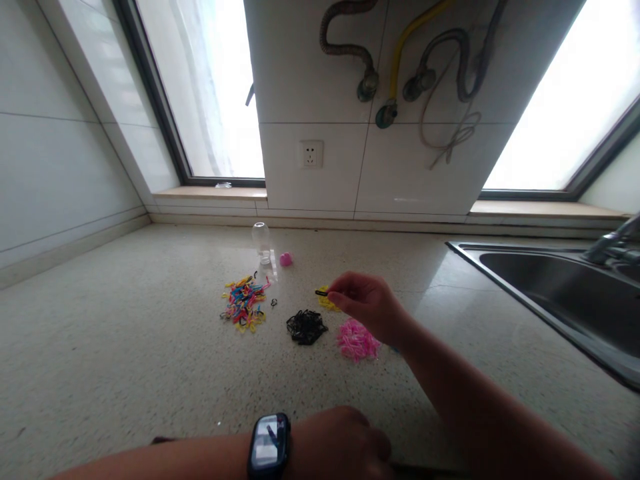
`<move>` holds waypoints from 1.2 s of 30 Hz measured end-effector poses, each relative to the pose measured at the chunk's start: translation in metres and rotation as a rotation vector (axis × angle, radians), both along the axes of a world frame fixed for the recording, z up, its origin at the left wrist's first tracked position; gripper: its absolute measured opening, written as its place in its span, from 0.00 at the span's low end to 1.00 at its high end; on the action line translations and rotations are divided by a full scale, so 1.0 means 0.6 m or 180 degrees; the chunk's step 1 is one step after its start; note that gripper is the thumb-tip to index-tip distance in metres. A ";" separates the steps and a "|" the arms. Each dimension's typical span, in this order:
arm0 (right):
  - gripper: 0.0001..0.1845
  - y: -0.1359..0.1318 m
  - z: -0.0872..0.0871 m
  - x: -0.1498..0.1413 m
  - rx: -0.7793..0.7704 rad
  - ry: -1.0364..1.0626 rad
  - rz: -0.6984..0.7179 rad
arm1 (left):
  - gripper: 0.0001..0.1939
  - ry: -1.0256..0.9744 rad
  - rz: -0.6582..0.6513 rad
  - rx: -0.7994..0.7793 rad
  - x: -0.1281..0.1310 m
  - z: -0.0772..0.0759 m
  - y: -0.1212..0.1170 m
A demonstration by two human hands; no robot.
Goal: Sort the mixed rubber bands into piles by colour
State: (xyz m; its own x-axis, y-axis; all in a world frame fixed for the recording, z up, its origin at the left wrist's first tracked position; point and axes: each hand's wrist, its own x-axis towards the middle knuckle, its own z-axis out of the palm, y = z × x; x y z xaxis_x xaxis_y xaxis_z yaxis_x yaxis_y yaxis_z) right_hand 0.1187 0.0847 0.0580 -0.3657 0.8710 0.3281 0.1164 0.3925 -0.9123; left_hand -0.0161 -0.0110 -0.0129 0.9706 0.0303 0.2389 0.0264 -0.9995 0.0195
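My right hand pinches a small black rubber band between thumb and fingertips, above the counter. Just behind it is a pile of yellow rubber bands, partly hidden by the hand. A pile of black rubber bands lies to its lower left, and pink rubber bands sit below the hand. Farther left spreads a mixed pile of colored rubber bands, with one loose dark band beside it. My left hand rests at the near edge, fingers curled; no object shows in it.
A clear plastic bottle stands upside down behind the mixed pile, beside a pink cap. A steel sink is set into the counter at right. Behind are a tiled wall with a socket and hoses.
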 end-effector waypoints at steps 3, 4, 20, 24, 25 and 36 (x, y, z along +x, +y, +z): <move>0.13 -0.004 0.004 0.000 0.0239 -0.0215 -0.0134 | 0.15 -0.0094 0.0007 0.0011 0.000 0.001 -0.001; 0.13 -0.006 0.005 -0.002 0.0389 -0.0352 -0.0201 | 0.15 -0.0135 0.0004 0.0029 0.000 0.001 -0.001; 0.08 -0.022 -0.020 -0.081 0.1822 -0.2928 -0.0364 | 0.10 0.0032 -0.0252 -0.0304 0.010 -0.015 0.011; 0.08 -0.024 -0.024 -0.088 0.1852 -0.3048 -0.0299 | 0.10 0.0285 -0.0221 -0.0341 0.015 -0.006 0.013; 0.08 -0.026 -0.024 -0.089 0.1814 -0.3010 -0.0252 | 0.10 0.0337 -0.0214 -0.0339 0.016 -0.003 0.013; 0.23 0.011 -0.003 -0.020 0.1125 -0.1797 -0.0917 | 0.10 0.0142 -0.0082 -0.0156 0.005 -0.002 0.008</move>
State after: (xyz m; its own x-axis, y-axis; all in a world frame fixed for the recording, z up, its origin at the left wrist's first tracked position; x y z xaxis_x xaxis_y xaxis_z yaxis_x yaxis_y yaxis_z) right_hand 0.1068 0.0913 0.0561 -0.3344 0.8352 0.4367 0.6754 0.5355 -0.5070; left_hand -0.0130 -0.0064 -0.0142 0.9808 0.0159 0.1942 0.0027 -0.9977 0.0679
